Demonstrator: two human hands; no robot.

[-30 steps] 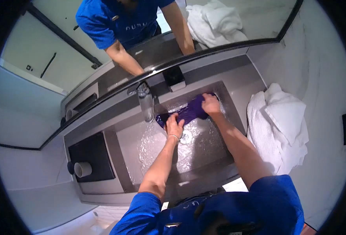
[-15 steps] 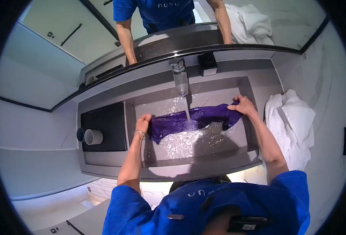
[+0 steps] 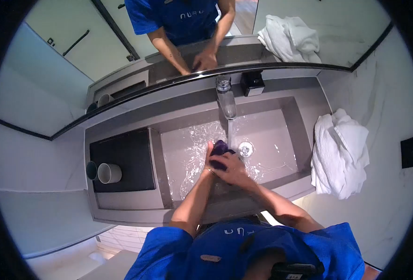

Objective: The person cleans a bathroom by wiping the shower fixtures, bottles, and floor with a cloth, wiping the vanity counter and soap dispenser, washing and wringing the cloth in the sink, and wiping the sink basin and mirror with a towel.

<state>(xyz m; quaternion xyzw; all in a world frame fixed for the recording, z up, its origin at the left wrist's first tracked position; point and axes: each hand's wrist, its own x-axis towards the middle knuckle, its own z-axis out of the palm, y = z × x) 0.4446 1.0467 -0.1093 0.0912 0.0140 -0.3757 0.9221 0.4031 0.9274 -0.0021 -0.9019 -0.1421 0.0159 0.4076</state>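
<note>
A wet purple cloth (image 3: 220,148) is bunched into a small bundle between my two hands, over the left-middle of the sink basin (image 3: 267,126). My left hand (image 3: 210,157) closes on the bundle from the left, its fingers partly hidden by the cloth. From the right, my right hand (image 3: 232,168) wraps over the front of it. Just behind the hands, water (image 3: 230,133) runs from the chrome faucet (image 3: 226,102) into the basin. The round drain (image 3: 245,149) shows right beside the cloth.
A black tray (image 3: 127,158) with a white cup (image 3: 109,173) and a dark cup (image 3: 92,170) sits left of the basin. White towels (image 3: 339,154) lie on the right counter end. A black dispenser (image 3: 252,85) stands behind, below the mirror (image 3: 192,51).
The purple cloth, stretched wide between both hands before, is now gathered into a bundle. My hands have come together near the basin's middle, and the drain has come into sight.
</note>
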